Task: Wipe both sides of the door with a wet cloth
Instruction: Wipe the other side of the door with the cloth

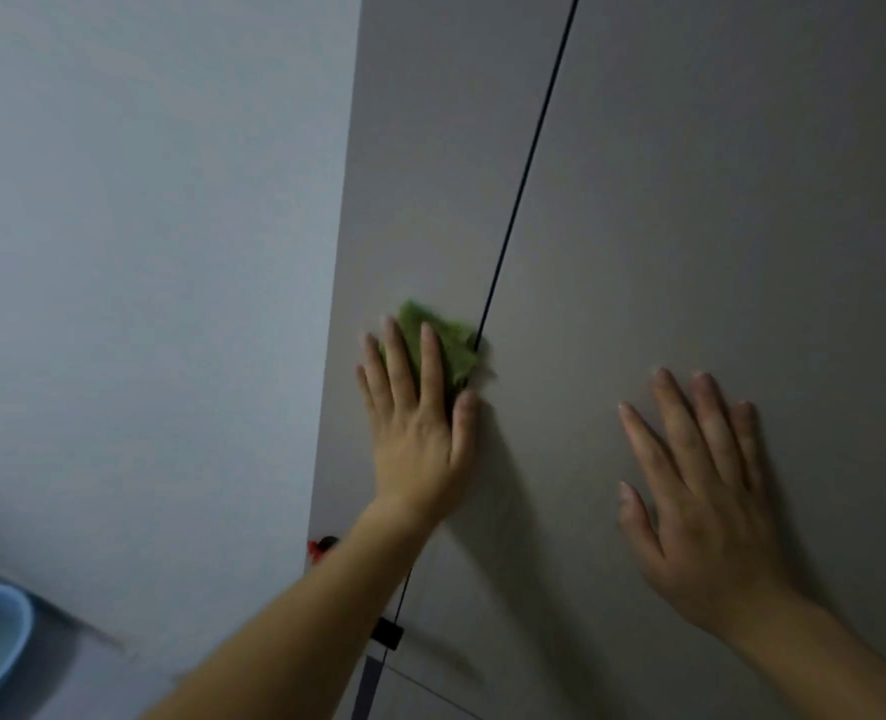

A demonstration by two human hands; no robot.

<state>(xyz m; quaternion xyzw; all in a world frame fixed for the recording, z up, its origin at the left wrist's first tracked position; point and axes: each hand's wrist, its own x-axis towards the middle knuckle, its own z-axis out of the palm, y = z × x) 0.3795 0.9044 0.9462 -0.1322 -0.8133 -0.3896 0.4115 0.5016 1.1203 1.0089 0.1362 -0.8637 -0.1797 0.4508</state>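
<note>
Pressing green cloth (441,340) flat against door (690,200) beside dark seam (529,163): left hand (420,433), fingers straight, grip unclenched; right hand (700,501) flat on door, fingers spread, grip holding nothing.

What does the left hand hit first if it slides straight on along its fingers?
Nothing visible: the left hand, pressing the green cloth, has only bare door ahead to the picture's top. The black seam leans away rightward.
</note>
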